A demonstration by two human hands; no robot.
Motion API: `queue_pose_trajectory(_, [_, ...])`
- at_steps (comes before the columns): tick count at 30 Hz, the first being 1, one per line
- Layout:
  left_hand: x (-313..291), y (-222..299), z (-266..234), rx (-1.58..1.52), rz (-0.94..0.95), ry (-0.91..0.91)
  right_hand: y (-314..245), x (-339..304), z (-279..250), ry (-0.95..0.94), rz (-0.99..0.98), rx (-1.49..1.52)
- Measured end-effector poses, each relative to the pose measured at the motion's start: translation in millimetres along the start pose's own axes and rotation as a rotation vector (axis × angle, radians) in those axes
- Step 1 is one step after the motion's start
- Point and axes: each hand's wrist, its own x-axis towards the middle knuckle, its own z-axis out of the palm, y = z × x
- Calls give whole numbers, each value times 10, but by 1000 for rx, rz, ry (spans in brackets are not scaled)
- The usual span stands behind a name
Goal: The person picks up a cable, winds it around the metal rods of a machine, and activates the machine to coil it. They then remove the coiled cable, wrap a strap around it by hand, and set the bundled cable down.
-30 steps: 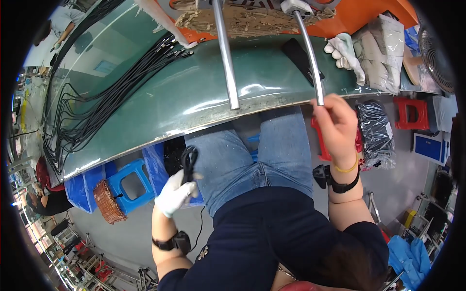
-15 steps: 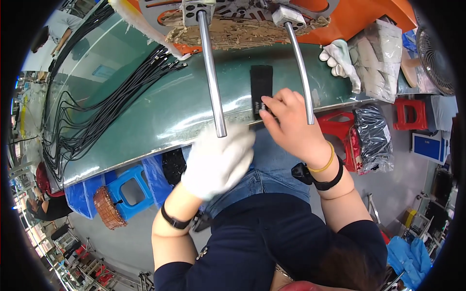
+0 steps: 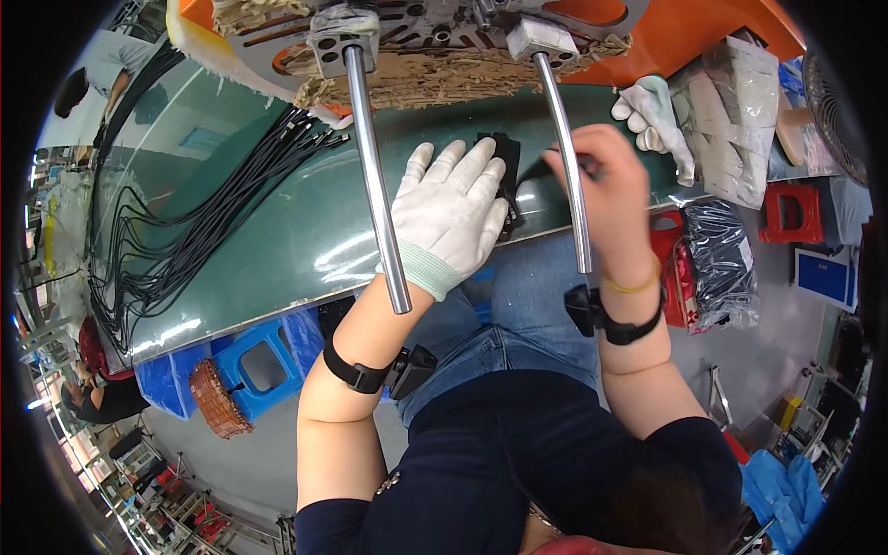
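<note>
My left hand [image 3: 449, 208], in a white knit glove with a pale green cuff, lies flat on the green table with its fingers stretched out. Its fingertips touch the edge of a small stack of flat black strips [image 3: 508, 180]. To the right of the stack is my bare right hand [image 3: 610, 190], its fingers curled together and smeared by motion. A blurred dark strip [image 3: 538, 168] shows at its fingertips, partly hidden. Two metal rods, the left rod [image 3: 375, 176] and the right rod [image 3: 566, 157], reach out above my hands.
An orange machine [image 3: 731, 32] holds the rods over the table [image 3: 268, 222]. Black cables [image 3: 213, 208] lie at the left. At the right are a white glove [image 3: 652, 120], a plastic-wrapped package [image 3: 731, 120] and a fan [image 3: 832, 116]. A blue stool [image 3: 259, 365] stands below.
My left hand has moved up and flattened beside the black strips. My right hand has lifted off them, going right and away from me. The view has shifted slightly.
</note>
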Motion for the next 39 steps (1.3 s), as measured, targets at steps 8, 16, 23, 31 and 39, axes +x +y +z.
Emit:
queue_pose_trajectory(8, [-114,-127,-15,-321,11,256,-90,-221,-640,153,-32,802])
queue_pose_trajectory(16, [-348,-1174,-403,166,-285,272,-237,-341,-498,68,176,834])
queue_pose_trajectory(23, [-411,-1092,-394,235,-91,389,-411,-486,-199,-135,334,959])
queue_pose_trajectory(31, [-666,261,-511,-833,-259,80,-546,-550,-87,-240,482,1126])
queue_pose_trajectory(39, [-781,333,-488,-981,-356,57,-687,-597,-70,-344,391,1042])
